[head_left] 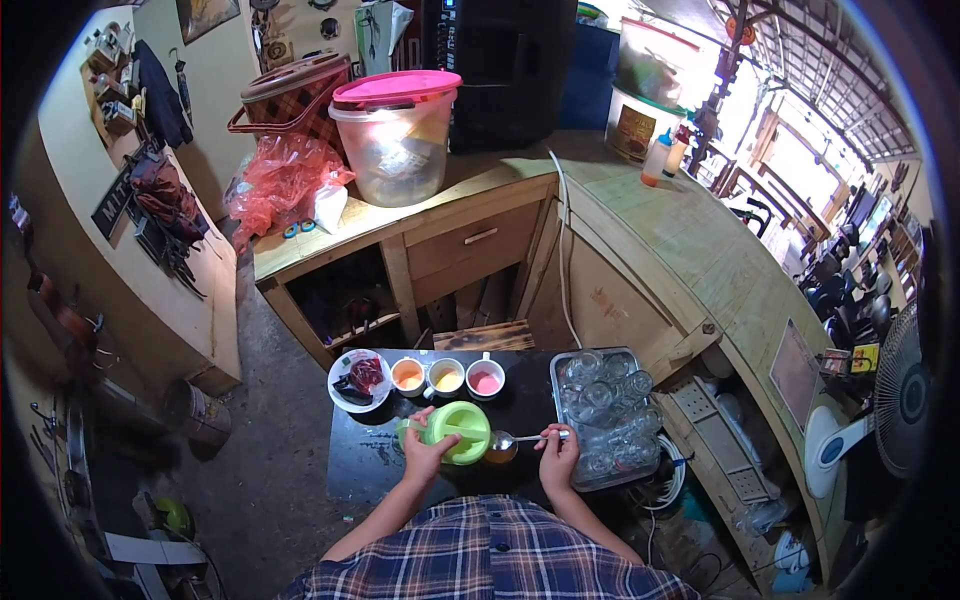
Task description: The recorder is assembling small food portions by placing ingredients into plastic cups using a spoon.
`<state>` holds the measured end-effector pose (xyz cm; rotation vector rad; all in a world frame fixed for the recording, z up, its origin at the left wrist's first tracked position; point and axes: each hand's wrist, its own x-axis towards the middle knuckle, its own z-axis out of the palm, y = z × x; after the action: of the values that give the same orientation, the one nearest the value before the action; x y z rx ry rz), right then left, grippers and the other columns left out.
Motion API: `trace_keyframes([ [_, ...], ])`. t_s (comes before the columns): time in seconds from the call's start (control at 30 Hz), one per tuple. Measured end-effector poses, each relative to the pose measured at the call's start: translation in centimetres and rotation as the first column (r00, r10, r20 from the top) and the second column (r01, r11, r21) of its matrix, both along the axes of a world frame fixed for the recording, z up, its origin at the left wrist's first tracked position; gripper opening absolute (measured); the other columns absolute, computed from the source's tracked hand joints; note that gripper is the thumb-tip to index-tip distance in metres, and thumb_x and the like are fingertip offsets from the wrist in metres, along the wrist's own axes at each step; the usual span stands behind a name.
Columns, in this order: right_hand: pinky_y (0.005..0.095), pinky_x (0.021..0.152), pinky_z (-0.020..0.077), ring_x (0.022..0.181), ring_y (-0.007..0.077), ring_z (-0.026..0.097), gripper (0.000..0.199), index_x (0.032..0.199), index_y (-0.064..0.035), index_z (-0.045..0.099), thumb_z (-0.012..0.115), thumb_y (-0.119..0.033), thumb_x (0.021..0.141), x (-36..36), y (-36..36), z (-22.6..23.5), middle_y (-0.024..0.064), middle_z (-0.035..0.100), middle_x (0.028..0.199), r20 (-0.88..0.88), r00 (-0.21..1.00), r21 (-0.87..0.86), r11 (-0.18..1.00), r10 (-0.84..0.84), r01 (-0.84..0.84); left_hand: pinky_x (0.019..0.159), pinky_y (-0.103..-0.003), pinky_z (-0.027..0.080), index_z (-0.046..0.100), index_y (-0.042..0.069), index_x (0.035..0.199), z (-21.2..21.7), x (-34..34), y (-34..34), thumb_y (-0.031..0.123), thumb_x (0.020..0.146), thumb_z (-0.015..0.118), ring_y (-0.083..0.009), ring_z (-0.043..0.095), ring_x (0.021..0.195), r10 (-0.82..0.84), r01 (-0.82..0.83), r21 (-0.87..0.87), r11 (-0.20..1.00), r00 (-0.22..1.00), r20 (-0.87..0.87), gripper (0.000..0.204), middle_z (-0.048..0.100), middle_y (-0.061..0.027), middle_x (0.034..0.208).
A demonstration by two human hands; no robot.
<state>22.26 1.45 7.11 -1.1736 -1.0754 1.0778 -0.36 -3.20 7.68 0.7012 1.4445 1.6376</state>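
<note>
My left hand point(428, 455) is wrapped round a light green lidded pitcher point(462, 430), which leans to the right. In my right hand point(558, 460) is a metal spoon point(527, 437), its bowl by the pitcher's rim. Below the spoon stands a small glass point(500, 455) with something amber in it, partly hidden by the pitcher. Behind my hands, three white cups hold coloured contents: an orange-filled cup point(408, 375), a yellow-filled cup point(445, 377) and a pink-filled cup point(485, 378). Left of them sits a white bowl point(343, 402) with dark red and black items.
A tray point(560, 400) of several upturned clear glasses point(605, 410) stands at the right of the dark table point(360, 465). Beyond is a wooden counter point(480, 200) with a pink-lidded bucket point(390, 150) and squeeze bottles point(657, 158). A fan point(900, 400) stands at far right.
</note>
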Motion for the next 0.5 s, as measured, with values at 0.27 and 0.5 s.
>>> trace_keyframes([
  [0.27, 0.0263, 0.06, 0.0516, 0.064, 0.0101, 0.054, 0.01, 0.103, -0.0011, 0.052, 0.045, -0.007, 0.099, 0.32, 0.0, 0.0, 0.0072, 0.057, 0.083, -0.045, 0.999, -0.037, 0.999, -0.007, 0.005, 0.101, -0.036, 0.043, 0.039, 0.008, 0.099, -0.08, 0.21, 0.16, 0.002, 0.062, 0.085, -0.0226, 0.048, 0.118, 0.008, -0.008, -0.008, 1.0, 1.0, 0.007, 0.059, 0.047, -0.012, 0.125],
  [0.5, 0.0266, 0.059, 0.0514, 0.064, 0.0104, 0.054, 0.009, 0.102, -0.0009, 0.052, 0.045, -0.007, 0.099, 0.32, 0.07, -0.12, 0.0073, 0.057, 0.083, -0.053, 0.999, -0.037, 0.999, -0.003, 0.001, 0.1, -0.036, 0.043, 0.039, 0.009, 0.1, -0.27, 0.23, 0.23, 0.002, 0.062, 0.085, -0.023, 0.048, 0.119, -0.011, 0.011, 0.0, 1.0, 1.0, 0.005, 0.06, 0.047, -0.0131, 0.126],
])
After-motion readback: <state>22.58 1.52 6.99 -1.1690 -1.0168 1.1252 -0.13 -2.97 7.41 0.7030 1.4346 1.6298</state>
